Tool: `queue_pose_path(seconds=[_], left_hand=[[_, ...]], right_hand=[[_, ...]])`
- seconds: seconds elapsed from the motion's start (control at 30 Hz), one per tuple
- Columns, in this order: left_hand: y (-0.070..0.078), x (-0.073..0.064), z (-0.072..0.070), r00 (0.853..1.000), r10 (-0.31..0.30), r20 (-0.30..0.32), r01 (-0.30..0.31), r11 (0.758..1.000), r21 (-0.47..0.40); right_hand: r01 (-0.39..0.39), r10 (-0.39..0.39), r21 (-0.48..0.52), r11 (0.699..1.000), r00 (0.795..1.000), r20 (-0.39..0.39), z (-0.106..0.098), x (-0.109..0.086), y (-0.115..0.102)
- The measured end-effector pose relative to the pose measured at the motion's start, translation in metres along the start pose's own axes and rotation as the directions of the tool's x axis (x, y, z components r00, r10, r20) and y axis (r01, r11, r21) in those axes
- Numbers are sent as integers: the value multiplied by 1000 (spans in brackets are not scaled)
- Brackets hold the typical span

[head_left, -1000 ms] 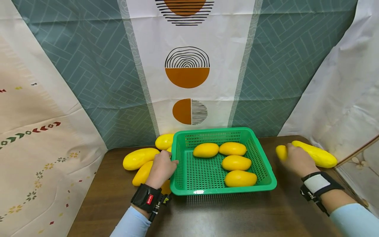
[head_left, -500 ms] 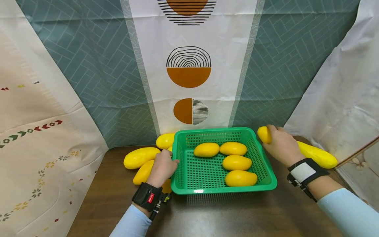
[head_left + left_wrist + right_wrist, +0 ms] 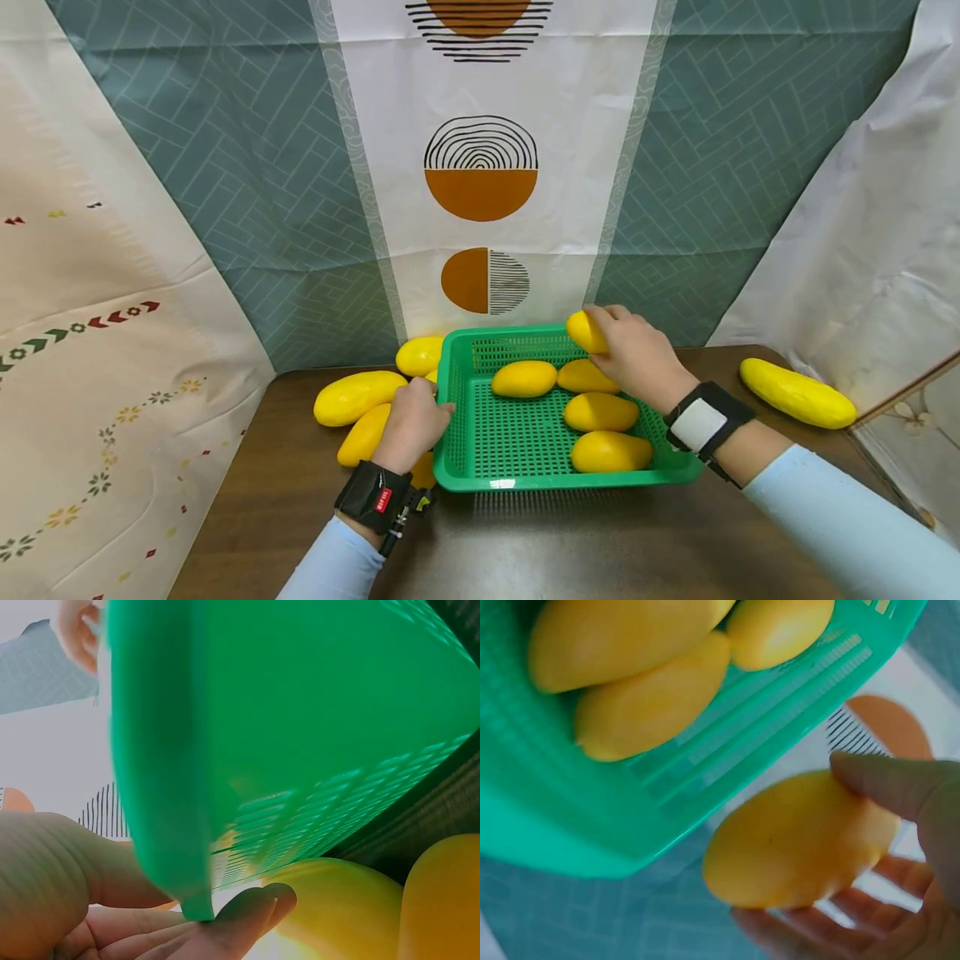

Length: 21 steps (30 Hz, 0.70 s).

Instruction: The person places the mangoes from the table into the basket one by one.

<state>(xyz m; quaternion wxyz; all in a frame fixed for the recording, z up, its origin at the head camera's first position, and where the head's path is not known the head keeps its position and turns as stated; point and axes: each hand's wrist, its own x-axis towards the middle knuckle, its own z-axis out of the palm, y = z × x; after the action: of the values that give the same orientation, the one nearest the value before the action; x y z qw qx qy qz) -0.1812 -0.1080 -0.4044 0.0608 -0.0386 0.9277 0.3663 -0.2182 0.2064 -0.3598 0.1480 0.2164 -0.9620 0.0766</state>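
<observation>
My right hand [image 3: 641, 354] holds a yellow mango [image 3: 585, 332] above the far right part of a green plastic basket [image 3: 525, 483]. In the right wrist view, thumb and fingers curl round this mango [image 3: 787, 844], beside the basket's rim. Several more mangoes [image 3: 523, 379] lie on the basket floor, mostly along its right side; one is partly covered by my right hand. At the basket's left side, my left hand [image 3: 411, 421] grips the rim. The left wrist view has the rim [image 3: 161, 787] pinched between thumb and fingers.
Several larger yellow fruits [image 3: 358, 398] lie left of the basket, some hidden behind my left hand. A long yellow fruit [image 3: 797, 393] lies at the table's right. Patterned cloth [image 3: 480, 275] hangs behind the brown wooden table [image 3: 540, 550].
My right hand has lifted the mango from the table's right side and carried it left, over the basket. The left hand has stayed on the basket's rim.
</observation>
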Motion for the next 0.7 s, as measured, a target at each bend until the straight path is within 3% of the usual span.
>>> queue_pose_path(seconds=[0.1, 0.23, 0.7], left_hand=[[0, 0, -1, 1000, -4, 1, 4, 1000, 4], [1, 0, -1, 1000, -12, 9, 12, 1000, 3], [1, 0, -2, 1000, -14, 9, 14, 1000, -1]], right_hand=[[103, -104, 19, 995, 993, 63, 4, 9, -16], [207, -213, 55, 977, 967, 139, 10, 15, -34], [358, -361, 64, 932, 891, 275, 40, 22, -62]])
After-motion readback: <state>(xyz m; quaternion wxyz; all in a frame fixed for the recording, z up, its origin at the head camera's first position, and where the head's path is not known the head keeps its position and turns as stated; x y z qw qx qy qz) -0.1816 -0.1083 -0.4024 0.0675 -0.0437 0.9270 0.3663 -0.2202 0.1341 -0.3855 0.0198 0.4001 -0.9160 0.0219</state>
